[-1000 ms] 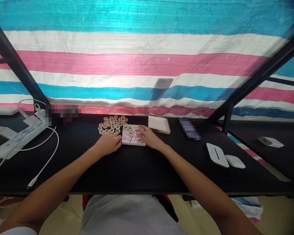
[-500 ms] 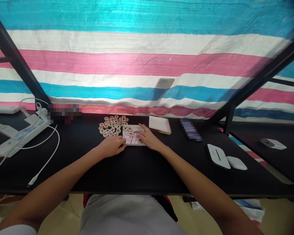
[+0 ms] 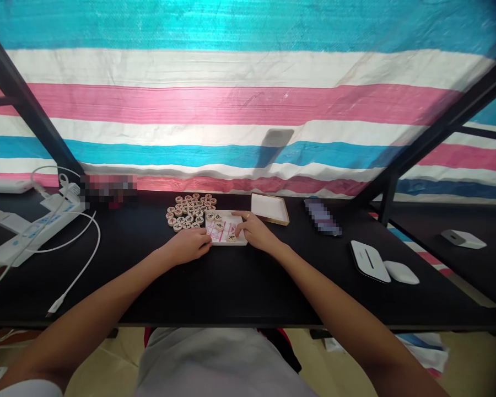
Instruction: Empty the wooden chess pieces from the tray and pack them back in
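Observation:
A small white board point(image 3: 224, 230) with pink lines lies on the black table point(image 3: 231, 281), with a few round wooden pieces point(image 3: 219, 225) on it. A pile of several more such pieces point(image 3: 190, 212) sits just behind and to its left. My left hand point(image 3: 189, 246) is curled, its fingertips at the board's near left corner; anything inside it is hidden. My right hand point(image 3: 257, 232) rests at the board's right edge, index finger stretched along the far edge and thumb beside one piece point(image 3: 231, 238).
A white box lid point(image 3: 269, 208) lies behind my right hand. On the left are a power strip point(image 3: 33, 231) and a white cable point(image 3: 76, 275). Two white devices point(image 3: 370, 262) point(image 3: 402, 272) lie at the right, and another point(image 3: 463, 239) sits on the neighbouring table.
My right hand has slid a little right, uncovering more of the board. My left hand has crept right to the board's near left corner.

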`<state>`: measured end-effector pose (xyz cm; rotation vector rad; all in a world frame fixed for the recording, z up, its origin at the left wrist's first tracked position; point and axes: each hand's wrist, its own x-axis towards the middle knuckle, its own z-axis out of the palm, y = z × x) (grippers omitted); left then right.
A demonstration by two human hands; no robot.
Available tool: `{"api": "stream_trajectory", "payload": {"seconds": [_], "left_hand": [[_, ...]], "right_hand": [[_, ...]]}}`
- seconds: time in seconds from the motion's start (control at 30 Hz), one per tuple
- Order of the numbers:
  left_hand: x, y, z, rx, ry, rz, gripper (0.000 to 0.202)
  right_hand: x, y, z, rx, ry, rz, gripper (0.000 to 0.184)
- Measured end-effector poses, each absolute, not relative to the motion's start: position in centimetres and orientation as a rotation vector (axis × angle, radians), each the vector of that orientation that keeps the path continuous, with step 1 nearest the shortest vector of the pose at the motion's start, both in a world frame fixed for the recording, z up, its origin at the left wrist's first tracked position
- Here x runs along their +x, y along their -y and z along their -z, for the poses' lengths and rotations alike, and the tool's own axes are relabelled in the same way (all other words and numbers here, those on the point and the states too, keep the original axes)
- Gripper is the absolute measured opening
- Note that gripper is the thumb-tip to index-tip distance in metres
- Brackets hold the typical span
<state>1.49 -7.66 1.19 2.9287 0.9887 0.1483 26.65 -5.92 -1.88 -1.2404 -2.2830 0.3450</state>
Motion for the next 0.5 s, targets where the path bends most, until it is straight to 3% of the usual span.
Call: {"api": "stream_trajectory", "payload": {"seconds": [0.5], "left_hand": [[1.56,8.14,-1.50,2.921,-0.958,-0.201,0.030]], "right_hand": [[26.91,6.48,1.16,-1.026,2.478,-0.533,0.061]]}}
